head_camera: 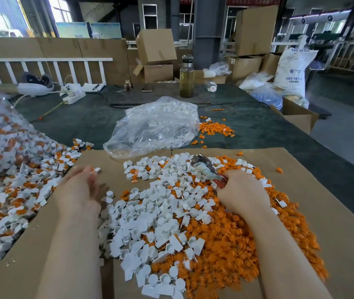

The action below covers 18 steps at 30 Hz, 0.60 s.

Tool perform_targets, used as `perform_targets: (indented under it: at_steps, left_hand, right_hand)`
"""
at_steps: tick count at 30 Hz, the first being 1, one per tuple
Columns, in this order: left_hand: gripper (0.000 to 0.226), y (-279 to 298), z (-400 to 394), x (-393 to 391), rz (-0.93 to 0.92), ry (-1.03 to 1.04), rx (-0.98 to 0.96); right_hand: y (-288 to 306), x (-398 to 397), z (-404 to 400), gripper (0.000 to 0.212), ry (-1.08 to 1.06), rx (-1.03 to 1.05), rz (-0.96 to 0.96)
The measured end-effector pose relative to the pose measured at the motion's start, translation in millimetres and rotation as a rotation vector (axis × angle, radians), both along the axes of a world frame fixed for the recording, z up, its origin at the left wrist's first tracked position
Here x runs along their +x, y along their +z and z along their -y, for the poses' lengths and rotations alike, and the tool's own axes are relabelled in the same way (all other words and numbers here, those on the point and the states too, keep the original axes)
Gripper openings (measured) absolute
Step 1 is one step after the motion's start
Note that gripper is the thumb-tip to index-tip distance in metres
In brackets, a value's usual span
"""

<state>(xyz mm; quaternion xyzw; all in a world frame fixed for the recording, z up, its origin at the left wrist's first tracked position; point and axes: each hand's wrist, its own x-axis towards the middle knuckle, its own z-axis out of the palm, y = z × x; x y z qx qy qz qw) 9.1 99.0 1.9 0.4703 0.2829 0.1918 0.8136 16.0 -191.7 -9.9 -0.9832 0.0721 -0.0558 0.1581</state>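
A heap of small white plastic parts (150, 216) and orange plastic caps (232, 244) lies on a brown cardboard sheet (333, 223) in front of me. My right hand (243, 190) rests on the heap and grips the red handles of a pair of pliers (206, 167), whose wrapped head points up and left. My left hand (81, 186) hovers over the bare cardboard at the heap's left edge, fingers relaxed; a small white and orange piece (96, 169) sits at its fingertips, and whether the fingers hold it is unclear.
A big pile of joined white-and-orange pieces (10, 190) fills the left, partly inside clear plastic. A clear bag of white parts (156, 126) and loose orange caps (215, 128) lie beyond the cardboard. A glass bottle (186, 78), power strip (72, 96) and cardboard boxes (296, 115) stand farther back.
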Motion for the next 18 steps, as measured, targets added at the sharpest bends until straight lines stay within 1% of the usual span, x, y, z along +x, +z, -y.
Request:
perform_targets:
  at_steps: [2, 3, 4, 6, 7, 8, 9, 14, 16, 18]
  left_hand:
    - [0.018, 3, 6, 4, -0.189, 0.050, 0.320]
    - [0.020, 5, 9, 6, -0.262, 0.025, 0.490]
    - [0.022, 4, 12, 6, -0.356, -0.069, 0.696]
    - [0.027, 1, 16, 4, -0.641, -0.303, 1.165]
    - [0.031, -2, 16, 4, -0.756, -0.374, 1.337]
    - [0.033, -3, 17, 4, -0.829, -0.417, 1.429]
    - [0.034, -4, 18, 4, -0.852, -0.422, 1.464]
    - [0.026, -5, 17, 3, -0.840, -0.340, 1.481]
    - [0.022, -5, 17, 5, -0.757, -0.288, 1.437]
    - [0.021, -4, 21, 5, -0.556, -0.231, 1.318]
  right_hand:
    - [0, -1, 0, 0.013, 0.008, -0.037, -0.009]
    - [0, -2, -1, 0.012, 0.008, -0.058, -0.015]
    - [0, -2, -2, 0.011, 0.005, -0.080, -0.019]
    - [-1, -3, -3, 0.011, -0.010, -0.114, -0.023]
    - [-1, -4, -4, 0.013, -0.018, -0.123, -0.025]
    - [-1, -4, -5, 0.015, -0.024, -0.129, -0.027]
    - [-2, -4, -5, 0.016, -0.027, -0.132, -0.028]
    - [-1, -4, -7, 0.023, -0.020, -0.135, -0.044]
    - [1, -5, -6, 0.023, -0.007, -0.132, -0.057]
    - [2, -6, -5, 0.024, 0.009, -0.130, -0.074]
